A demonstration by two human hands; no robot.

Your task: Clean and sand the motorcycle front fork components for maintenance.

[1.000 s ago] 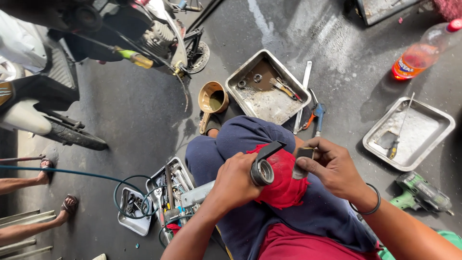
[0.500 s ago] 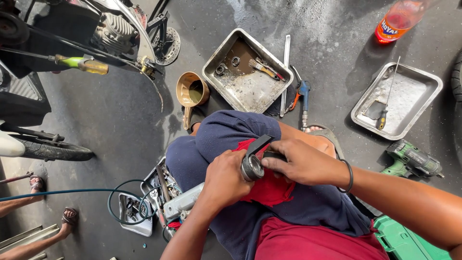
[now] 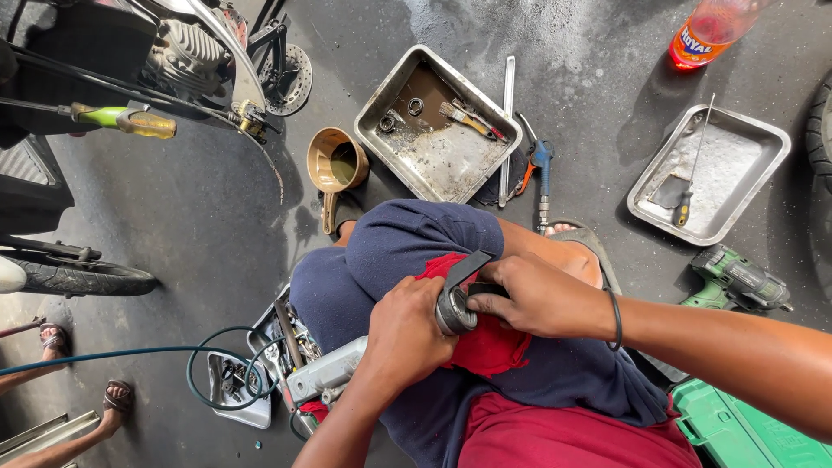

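**Metal ring part gripped in both hands over a red rag**

Steel-grey and round, the ring-shaped part point(image 3: 454, 309) sits on a red rag point(image 3: 485, 342) draped over the person's raised knee, in the lower middle of the head view. The left hand point(image 3: 407, 334) curls its fingers closed around the part's near side, and the right hand point(image 3: 542, 299) closes over its far side, fingers wrapped tight, with a dark strap point(image 3: 464, 267) sticking up between them. A second ago the right hand was only pinching the strap beside the part, fingers looser; since then it has slid across and now covers it, and the part is half hidden.

Below the left forearm a grey metal casting point(image 3: 328, 374) lies on a cluttered parts tray point(image 3: 227, 400), ringed by a green hose point(image 3: 130, 354). Beyond the knee on the dark concrete floor stand a brown cup of oily liquid point(image 3: 336, 163) and a steel pan point(image 3: 438, 126) holding a brush and small rings, with a blue air gun point(image 3: 539, 165) just beside it. To the right lies a second steel pan point(image 3: 715, 173) with a screwdriver in it, and near it a green power tool point(image 3: 737, 282). An orange drink bottle point(image 3: 706, 30) stands at the top. A motorcycle point(image 3: 156, 61) fills the upper left, nearer the frame's centre than a second ago.
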